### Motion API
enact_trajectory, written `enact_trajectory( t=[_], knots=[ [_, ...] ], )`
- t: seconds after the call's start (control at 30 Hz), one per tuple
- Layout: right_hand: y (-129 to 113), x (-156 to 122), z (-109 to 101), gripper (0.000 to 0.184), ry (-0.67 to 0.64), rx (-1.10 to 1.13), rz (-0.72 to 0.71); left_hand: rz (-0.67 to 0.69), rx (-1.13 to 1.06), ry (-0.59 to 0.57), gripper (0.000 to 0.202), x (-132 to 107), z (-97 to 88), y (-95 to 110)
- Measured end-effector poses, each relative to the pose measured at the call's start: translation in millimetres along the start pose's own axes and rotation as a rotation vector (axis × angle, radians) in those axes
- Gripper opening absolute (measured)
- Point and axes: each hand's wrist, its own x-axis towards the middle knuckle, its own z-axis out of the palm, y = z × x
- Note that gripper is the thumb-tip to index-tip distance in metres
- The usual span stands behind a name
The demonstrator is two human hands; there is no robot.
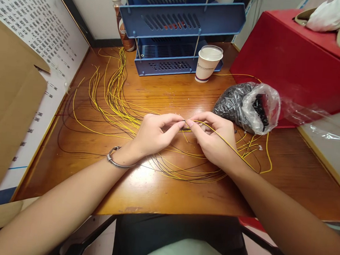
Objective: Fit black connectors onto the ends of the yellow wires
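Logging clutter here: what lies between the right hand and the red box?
In the head view, past the right hand sits a plastic bag of black pieces, with a yellow wire behind it.

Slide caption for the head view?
Left hand and right hand, close together, handle a yellow wire above a wooden table.

Wires: many, uncountable
Hands: two
Bag of black pieces: one
Bottle: one
Bracelet: one
Blue rack: one
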Motion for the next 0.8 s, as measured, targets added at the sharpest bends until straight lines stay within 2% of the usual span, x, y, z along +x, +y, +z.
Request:
enact_trajectory(
  t=[0.17, 0.5, 0.8],
  knots=[
    [1.1, -0.3, 1.9, 0.009, -0.023, 0.005, 0.004, 0.004, 0.025, 0.000, 0.016, 0.4, 0.3, -0.3],
    [-0.5, -0.6, -2.4, 0.011, 0.030, -0.025, 0.009, -0.026, 0.032, 0.024, 0.015, -0.1, 0.7, 0.2],
    [0.9, -0.2, 1.0, 0.008, -0.020, -0.005, 0.004, -0.021, 0.013, 0.008, 0.015, -0.5, 0.2, 1.4]
  ],
)
